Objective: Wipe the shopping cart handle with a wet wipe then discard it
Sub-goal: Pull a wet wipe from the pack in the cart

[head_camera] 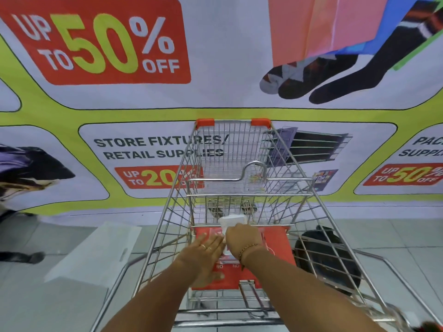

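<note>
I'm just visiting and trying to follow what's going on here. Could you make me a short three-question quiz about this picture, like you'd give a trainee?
1. True or false: the right hand is pulling a white wipe upward.
2. What is the left hand doing? A) pressing flat on the red seat flap B) gripping the cart's front rim C) hanging at the person's side
3. Fill in: the big red sign on the wall reads "up to ___ % off".

Key: 1 true; 2 A; 3 50. The wipe rises from between the hands; what it comes out of is hidden by the right hand.
</note>
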`<state>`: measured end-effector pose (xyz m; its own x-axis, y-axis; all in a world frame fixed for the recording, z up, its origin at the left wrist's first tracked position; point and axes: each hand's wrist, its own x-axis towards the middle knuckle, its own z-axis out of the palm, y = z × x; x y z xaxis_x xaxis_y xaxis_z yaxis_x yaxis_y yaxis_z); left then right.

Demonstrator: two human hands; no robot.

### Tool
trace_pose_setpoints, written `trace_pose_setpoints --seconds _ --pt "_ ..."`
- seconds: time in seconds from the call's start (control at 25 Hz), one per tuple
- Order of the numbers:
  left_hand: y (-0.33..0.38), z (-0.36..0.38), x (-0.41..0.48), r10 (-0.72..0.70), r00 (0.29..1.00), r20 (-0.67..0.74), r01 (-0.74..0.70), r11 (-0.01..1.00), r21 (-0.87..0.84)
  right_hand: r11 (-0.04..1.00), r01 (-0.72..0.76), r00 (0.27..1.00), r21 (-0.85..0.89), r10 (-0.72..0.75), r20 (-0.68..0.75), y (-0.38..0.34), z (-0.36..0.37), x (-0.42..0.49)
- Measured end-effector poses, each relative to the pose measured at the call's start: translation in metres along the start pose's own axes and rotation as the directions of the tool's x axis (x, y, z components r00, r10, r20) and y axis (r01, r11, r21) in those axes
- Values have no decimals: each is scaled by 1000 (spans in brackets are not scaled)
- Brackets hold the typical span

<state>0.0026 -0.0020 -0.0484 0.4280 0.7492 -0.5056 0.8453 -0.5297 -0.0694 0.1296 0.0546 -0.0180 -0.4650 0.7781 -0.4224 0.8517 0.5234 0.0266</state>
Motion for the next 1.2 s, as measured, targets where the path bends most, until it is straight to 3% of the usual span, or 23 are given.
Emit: trace_pose_setpoints --seconds 0.2,0.4,0.44,0.52,0.56,0.6,0.76,1.0,1.08,1.12,1.2 --pt "4 -1 2 -27 1000 10 28 999 -41 944 -232 972 237 234 19 -7 6 4" --pt "3 -4 0 -20 1000 13 20 999 -25 924 -218 976 315 213 52 -5 -1 7" --pt "2 -5 0 -20 1000 10 20 1000 -18 886 -215 977 410 197 85 0 -5 9" --pt "2 -5 -1 -23 1000 10 23 1000 -10 688 -240 971 685 156 183 14 -11 12" --pt "1 -6 -1 -25 1000 10 25 1000 -12 580 -273 962 767 153 226 21 -15 13" --pt "2 -6 -1 -26 1000 10 26 1000 -16 544 -302 953 783 157 259 27 -17 14" --pt "2 -7 -2 -25 1000 8 24 1000 10 791 -231 960 566 91 264 30 -15 9" --pt "1 -9 -1 -24 999 29 24 1000 -9 955 24 980 297 -81 183 22 -10 6" --pt "2 -10 -1 -32 999 44 33 999 0 948 10 978 317 -76 196 20 -18 3" --pt "3 -11 -1 -36 998 44 35 999 8 904 -22 974 428 -77 213 21 -25 -1" --pt "3 -13 -2 -46 998 43 45 999 16 648 -132 978 750 -37 204 25 -49 -17"
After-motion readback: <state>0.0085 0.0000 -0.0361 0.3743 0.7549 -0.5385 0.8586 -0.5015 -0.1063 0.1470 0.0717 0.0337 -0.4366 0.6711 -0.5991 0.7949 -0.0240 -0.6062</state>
